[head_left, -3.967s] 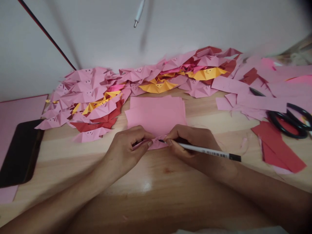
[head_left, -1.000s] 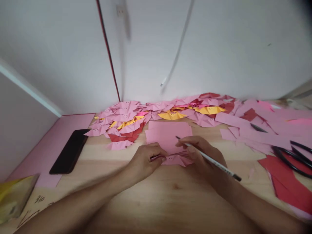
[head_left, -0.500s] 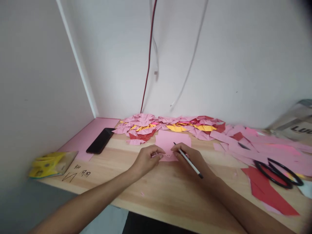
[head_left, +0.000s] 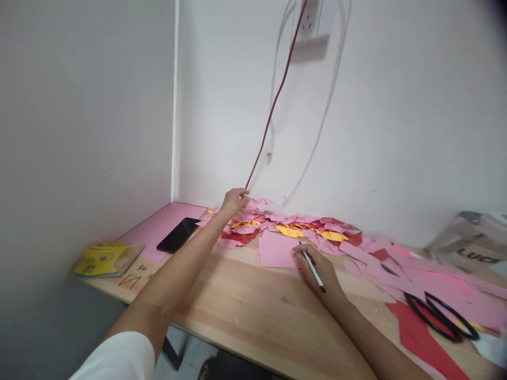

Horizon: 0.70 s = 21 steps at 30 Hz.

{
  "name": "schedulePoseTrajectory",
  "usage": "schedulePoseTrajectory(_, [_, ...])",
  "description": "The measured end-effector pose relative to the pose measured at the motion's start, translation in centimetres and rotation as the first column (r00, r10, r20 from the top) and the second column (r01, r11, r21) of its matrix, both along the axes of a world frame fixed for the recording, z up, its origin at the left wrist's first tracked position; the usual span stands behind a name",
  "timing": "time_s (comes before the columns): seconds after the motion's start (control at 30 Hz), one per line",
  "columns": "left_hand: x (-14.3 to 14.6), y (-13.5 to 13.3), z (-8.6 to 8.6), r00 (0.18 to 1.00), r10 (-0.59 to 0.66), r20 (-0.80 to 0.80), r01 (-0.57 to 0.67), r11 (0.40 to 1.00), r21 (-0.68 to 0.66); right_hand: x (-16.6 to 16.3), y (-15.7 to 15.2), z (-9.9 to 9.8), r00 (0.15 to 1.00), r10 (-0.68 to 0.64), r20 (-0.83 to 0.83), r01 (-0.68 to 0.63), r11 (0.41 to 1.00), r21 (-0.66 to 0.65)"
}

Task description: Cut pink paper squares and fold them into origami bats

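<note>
My left hand [head_left: 236, 201] is stretched out to the back of the desk, over the left part of a pile of folded paper pieces [head_left: 291, 231] in pink, yellow and red. Its fingers are pinched at a small folded pink paper piece [head_left: 259, 202] on top of the pile; the fingertips are partly hidden. In my right hand [head_left: 319, 268] is a slim white pen [head_left: 314, 272] with dark ends, held slantwise with its tip pointing away from me. That hand rests at the right edge of a flat pink sheet [head_left: 277, 250] on the wooden desk.
A black phone [head_left: 178, 235] lies on pink paper at the left, behind a yellow packet [head_left: 103, 258]. Black-handled scissors [head_left: 439, 316], red paper [head_left: 425, 340] and pink scraps cover the right side. Cables [head_left: 273, 108] hang down the wall near a socket [head_left: 308, 21].
My left hand has moved from the pink sheet back to the pile, and the dotted pink piece is gone from the sheet. The right hand keeps the pen. The view has shifted.
</note>
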State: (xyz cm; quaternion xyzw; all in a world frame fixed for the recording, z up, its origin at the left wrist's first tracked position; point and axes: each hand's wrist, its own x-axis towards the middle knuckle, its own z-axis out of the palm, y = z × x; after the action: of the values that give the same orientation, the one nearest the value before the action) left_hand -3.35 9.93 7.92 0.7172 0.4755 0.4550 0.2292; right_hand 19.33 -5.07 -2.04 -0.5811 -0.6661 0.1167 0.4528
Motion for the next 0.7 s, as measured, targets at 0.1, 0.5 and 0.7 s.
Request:
schedulePoseTrajectory(0.1, [-0.1,-0.6,-3.4,0.994,0.108,-0.005,-0.106,0.988,0.115,0.3,0.1,-0.1,1.0,-0.013,-0.001,0.013,1.0,-0.007])
schedulePoseTrajectory(0.5, [2.2,-8.3,-10.3,0.933,-0.243,-0.266,0.312,0.914,0.259,1.3,0.4,0.2,0.987,-0.161,-0.029,0.162,0.986,0.039])
schedulePoseTrajectory(0.7, [2.1,-8.2,-10.8,0.869,-0.298,-0.396,0.406,0.886,0.224,3.8,1.2,0.2,0.967,-0.242,0.077,0.242,0.97,0.02])
